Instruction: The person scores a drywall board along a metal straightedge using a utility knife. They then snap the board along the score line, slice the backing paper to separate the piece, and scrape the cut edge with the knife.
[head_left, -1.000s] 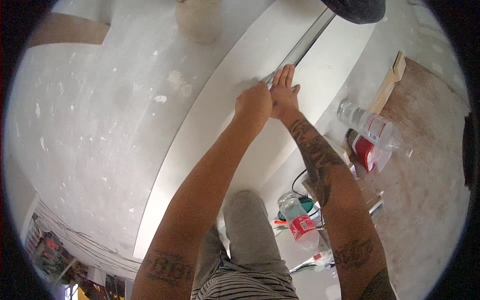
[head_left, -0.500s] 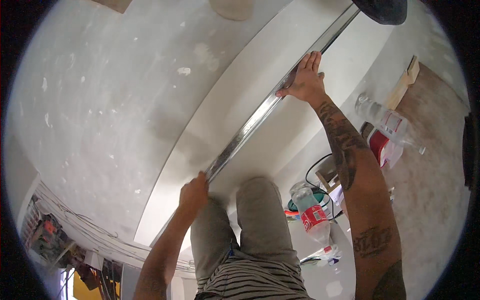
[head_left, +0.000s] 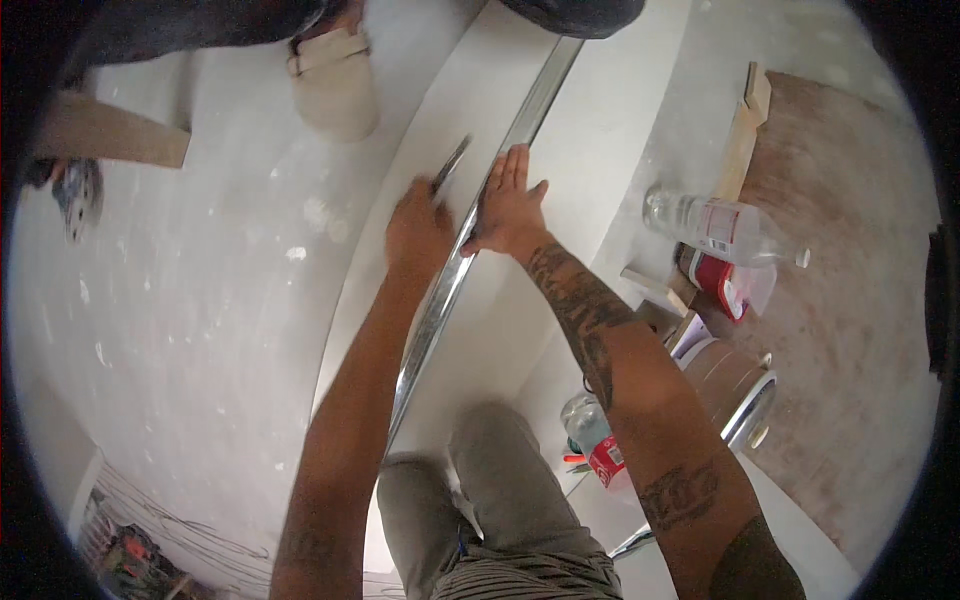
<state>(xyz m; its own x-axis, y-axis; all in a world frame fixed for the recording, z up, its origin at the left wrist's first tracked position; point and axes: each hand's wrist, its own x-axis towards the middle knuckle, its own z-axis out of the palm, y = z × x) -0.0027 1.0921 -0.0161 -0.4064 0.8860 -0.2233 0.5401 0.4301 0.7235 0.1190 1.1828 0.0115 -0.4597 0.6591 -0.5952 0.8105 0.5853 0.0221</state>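
Observation:
A long shiny metal straightedge (head_left: 428, 335) lies along a white board (head_left: 500, 330), running from near my knees to the far edge. My right hand (head_left: 510, 208) rests on the straightedge with fingers stretched forward and thumb apart, pressing it against the board. Just left of the bar, above the board, my left hand (head_left: 418, 228) is closed around a slim dark tool (head_left: 453, 160). The tool's tip points away and to the right; motion blur hides its exact kind.
Another person's beige clog (head_left: 335, 85) stands at the far left, near a wooden plank (head_left: 130, 130). On the right are a clear plastic bottle (head_left: 725, 228), a red package (head_left: 710, 280), a red-labelled bottle (head_left: 600, 440) and a brown cylindrical container (head_left: 725, 385). Loose wires (head_left: 180, 510) lie lower left.
My left hand has moved forward along the straightedge, close to my right hand, and the slim tool now shows in it. My right hand still presses the bar. The view has shifted.

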